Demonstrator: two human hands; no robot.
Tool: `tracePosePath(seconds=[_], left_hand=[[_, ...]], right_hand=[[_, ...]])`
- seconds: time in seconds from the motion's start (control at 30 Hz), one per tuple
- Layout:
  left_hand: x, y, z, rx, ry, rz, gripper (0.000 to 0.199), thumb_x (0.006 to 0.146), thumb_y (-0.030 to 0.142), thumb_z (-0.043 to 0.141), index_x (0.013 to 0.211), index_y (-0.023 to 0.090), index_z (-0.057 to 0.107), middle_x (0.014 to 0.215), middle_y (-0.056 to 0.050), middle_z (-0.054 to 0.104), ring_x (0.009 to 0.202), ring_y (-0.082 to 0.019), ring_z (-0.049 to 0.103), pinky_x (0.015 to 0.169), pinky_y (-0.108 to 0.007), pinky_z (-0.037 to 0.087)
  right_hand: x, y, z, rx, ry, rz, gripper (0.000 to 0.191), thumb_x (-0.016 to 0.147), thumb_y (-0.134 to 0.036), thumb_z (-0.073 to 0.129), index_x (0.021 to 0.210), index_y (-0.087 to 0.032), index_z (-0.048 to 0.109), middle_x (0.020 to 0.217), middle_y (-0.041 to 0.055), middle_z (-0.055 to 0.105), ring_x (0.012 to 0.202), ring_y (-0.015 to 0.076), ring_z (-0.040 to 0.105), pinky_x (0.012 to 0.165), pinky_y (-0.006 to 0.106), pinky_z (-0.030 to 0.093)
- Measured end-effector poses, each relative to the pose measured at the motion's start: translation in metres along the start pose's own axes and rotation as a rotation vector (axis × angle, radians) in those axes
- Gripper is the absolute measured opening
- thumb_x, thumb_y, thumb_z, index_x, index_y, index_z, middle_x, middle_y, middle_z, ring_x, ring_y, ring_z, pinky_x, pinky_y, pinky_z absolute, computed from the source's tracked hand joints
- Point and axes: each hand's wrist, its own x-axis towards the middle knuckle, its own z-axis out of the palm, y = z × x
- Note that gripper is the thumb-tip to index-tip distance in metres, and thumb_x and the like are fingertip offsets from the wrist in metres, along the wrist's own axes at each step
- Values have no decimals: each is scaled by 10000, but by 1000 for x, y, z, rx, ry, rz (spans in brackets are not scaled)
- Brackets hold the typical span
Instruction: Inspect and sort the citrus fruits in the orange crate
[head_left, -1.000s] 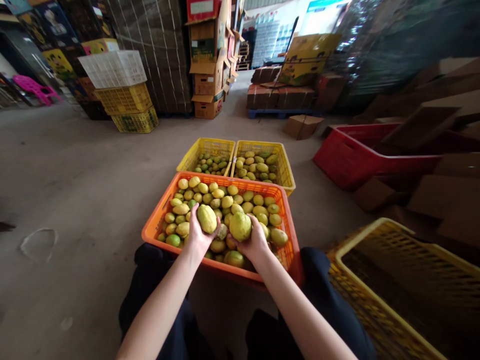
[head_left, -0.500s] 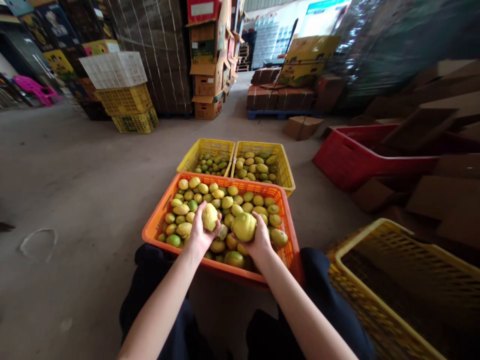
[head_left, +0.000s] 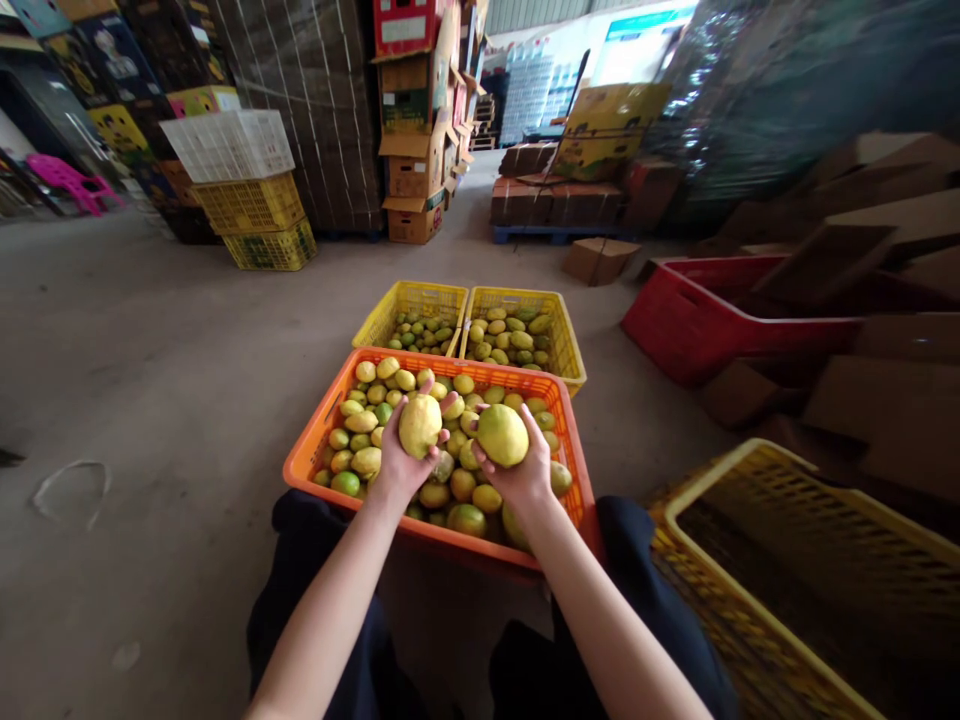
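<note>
My left hand [head_left: 400,470] cups a yellow lemon [head_left: 420,427], palm up, fingers curled round its far and right sides. In my right hand [head_left: 529,472] rests a larger yellow-green lemon [head_left: 502,436], with the thumb along its right side and the fingers beneath and to the left. Both fruits are held a little apart above an orange crate [head_left: 315,440] full of lemons, mostly yellow with some green ones. A green lemon [head_left: 346,483] lies near the crate's left front. My forearms hide part of the crate's front.
Two yellow crates of smaller-looking fruit, left [head_left: 375,318] and right [head_left: 574,345], stand just beyond the orange one. A large yellow basket [head_left: 739,590] is at my right, and a red bin [head_left: 675,320] lies behind it among cardboard. Stacked boxes [head_left: 414,175] rise at the back.
Both hands have turned further palm up and the fingers have opened out more under the lemons. The right lemon has rolled in the hand and sits slightly higher. The view has shifted slightly.
</note>
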Motion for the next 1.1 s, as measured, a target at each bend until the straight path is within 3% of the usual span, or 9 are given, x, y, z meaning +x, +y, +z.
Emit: tracePosePath(seconds=[0.07, 0.13, 0.2, 0.3, 0.6, 0.8, 0.93, 1.1], left_hand=[[2, -2, 2, -33, 3, -32, 449, 964, 391, 475, 1399, 344, 575, 1203, -77, 719, 632, -122, 669, 458, -178, 500], [6, -8, 3, -138, 18, -21, 445, 985, 371, 432, 1400, 302, 576, 1178, -84, 724, 812, -174, 730, 636, -253, 595], [12, -15, 5, -261, 54, 36, 427, 985, 323, 428, 1373, 266, 597, 1167, -89, 728, 1011, -221, 728, 805, -329, 613], [18, -25, 7, -338, 87, 87, 386, 964, 270, 467, 1310, 256, 639, 1199, -75, 727, 1119, -238, 699, 890, -359, 596], [19, -34, 20, -259, 108, -22, 390, 918, 256, 480, 1259, 190, 659, 1082, -75, 757, 863, -203, 729, 744, -309, 593], [19, -34, 16, -252, 113, -37, 411, 901, 300, 479, 1235, 143, 660, 1037, -105, 755, 858, -236, 730, 713, -325, 588], [20, -33, 12, -273, 91, -68, 400, 881, 309, 499, 1201, 136, 665, 982, -99, 752, 847, -242, 729, 722, -343, 598], [27, -39, 6, -357, 261, -16, 413, 856, 281, 488, 1202, 121, 649, 981, -133, 739, 881, -254, 723, 702, -329, 603]], right_hand=[[-1, -1, -1, 115, 40, -47, 270, 848, -423, 577, 932, -192, 689, 686, 49, 711, 600, 186, 663, 492, 266, 555], [-1, -1, -1, 198, 64, -81, 213, 838, -377, 583, 951, -222, 677, 742, 47, 735, 738, 216, 712, 633, 335, 622], [-2, -1, -3, 214, 57, -103, 184, 818, -336, 604, 971, -251, 661, 826, 37, 760, 801, 226, 726, 670, 367, 638], [-4, 0, -4, 196, 49, -132, 188, 788, -306, 652, 972, -272, 646, 873, 9, 767, 798, 207, 734, 670, 345, 639], [-9, 2, 1, 257, 63, -121, 153, 806, -288, 603, 899, -205, 691, 763, 34, 753, 664, 180, 714, 595, 277, 601], [-10, 0, -1, 281, 81, -107, 166, 830, -308, 582, 877, -189, 688, 754, 44, 754, 621, 177, 705, 548, 270, 596], [-5, 1, -5, 302, 92, -92, 190, 854, -328, 590, 942, -184, 679, 763, 53, 752, 670, 187, 725, 600, 286, 622], [4, 8, -6, 306, 161, -90, 243, 891, -290, 570, 1104, -191, 634, 769, 31, 732, 751, 209, 737, 746, 392, 657]])
